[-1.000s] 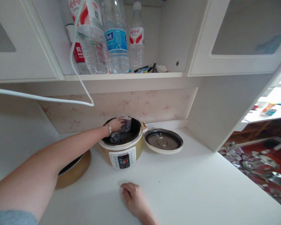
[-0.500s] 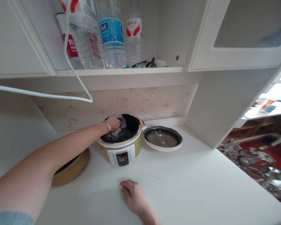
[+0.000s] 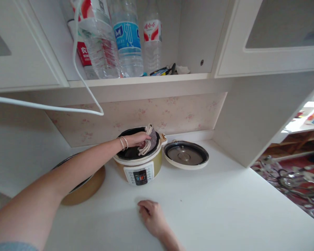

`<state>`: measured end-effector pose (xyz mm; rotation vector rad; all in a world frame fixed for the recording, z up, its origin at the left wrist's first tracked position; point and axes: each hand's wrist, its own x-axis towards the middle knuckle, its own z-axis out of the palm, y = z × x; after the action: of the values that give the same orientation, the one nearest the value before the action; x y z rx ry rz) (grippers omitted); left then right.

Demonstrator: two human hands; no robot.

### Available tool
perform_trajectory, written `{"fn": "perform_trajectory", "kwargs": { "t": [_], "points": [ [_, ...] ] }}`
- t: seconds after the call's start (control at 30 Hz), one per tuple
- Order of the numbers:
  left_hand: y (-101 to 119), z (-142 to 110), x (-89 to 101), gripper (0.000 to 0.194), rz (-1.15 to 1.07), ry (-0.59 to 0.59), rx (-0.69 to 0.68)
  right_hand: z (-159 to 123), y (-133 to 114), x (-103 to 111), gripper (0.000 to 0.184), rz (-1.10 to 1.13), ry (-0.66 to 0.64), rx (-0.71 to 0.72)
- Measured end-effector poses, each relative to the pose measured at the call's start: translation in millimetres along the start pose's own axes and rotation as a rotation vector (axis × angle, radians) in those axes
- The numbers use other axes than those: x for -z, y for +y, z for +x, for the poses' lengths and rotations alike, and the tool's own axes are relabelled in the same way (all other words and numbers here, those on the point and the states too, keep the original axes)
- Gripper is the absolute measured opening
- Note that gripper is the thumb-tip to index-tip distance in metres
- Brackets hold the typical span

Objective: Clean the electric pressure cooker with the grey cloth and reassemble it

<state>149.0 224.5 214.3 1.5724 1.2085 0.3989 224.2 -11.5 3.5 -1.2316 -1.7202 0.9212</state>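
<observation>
My left hand (image 3: 138,139), with bangles at the wrist, is closed on a grey cloth (image 3: 153,138) with pale edges. It holds the folded cloth against the inner right side of the open rice cooker (image 3: 158,167). The cooker is green-gold with a white rim and a front control panel (image 3: 140,176). My right hand (image 3: 152,215) lies on the white counter in front of the cooker, fingers curled, with nothing seen in it. A detached round lid (image 3: 184,157) rests underside up to the cooker's right. Partly behind my left forearm sits a golden-brown pot (image 3: 90,190) with a dark inside.
Above the counter (image 3: 211,209), an open cabinet shelf (image 3: 193,76) holds several plastic bottles (image 3: 129,45) and small items. A white cable (image 3: 42,107) hangs across the left, close to the camera. A white side panel (image 3: 251,115) bounds the counter at the right.
My left hand has moved the cloth from the left-middle of the cooker's inside to its right wall. The view has shifted slightly; my right hand stays resting on the counter.
</observation>
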Motion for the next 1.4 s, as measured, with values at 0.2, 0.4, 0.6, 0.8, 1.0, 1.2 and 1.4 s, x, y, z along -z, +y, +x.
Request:
{"fn": "perform_trajectory", "kwargs": {
  "t": [0.2, 0.4, 0.6, 0.8, 1.0, 1.2, 1.4],
  "points": [
    [12.2, 41.8, -8.6, 0.018, -0.114, 0.217, 0.032, -3.7, -2.3, -1.3, 0.030, -0.033, 0.012, -0.004],
    [15.0, 41.8, -4.5, 0.019, -0.041, 0.220, 0.053, -3.3, -4.7, 0.8, 0.030, -0.085, 0.005, 0.012],
    [15.0, -0.3, -6.2, 0.011, 0.109, 0.056, -0.036, -4.1, -5.4, 1.2, 0.031, -0.109, -0.012, 0.040],
    [4.1, -48.5, 27.3, 0.016, 0.935, -0.237, -0.063, -7.0, -4.5, -3.2, 0.027, -0.207, -0.048, 0.057],
    [-21.1, -46.2, 58.8, 0.014, 1.571, -0.094, -0.298, -6.9, -4.9, -6.3, 0.027, -0.274, -0.061, 0.066],
    [-33.3, -8.1, 70.4, 0.027, 1.611, 0.040, -0.572, -7.5, -7.8, -6.9, 0.027, -0.300, -0.040, 0.050],
    [-21.2, 27.4, 51.8, 0.029, 1.464, -0.005, -0.810, -6.4, -11.9, -5.2, 0.028, -0.293, -0.029, 0.034]
  ]
}}
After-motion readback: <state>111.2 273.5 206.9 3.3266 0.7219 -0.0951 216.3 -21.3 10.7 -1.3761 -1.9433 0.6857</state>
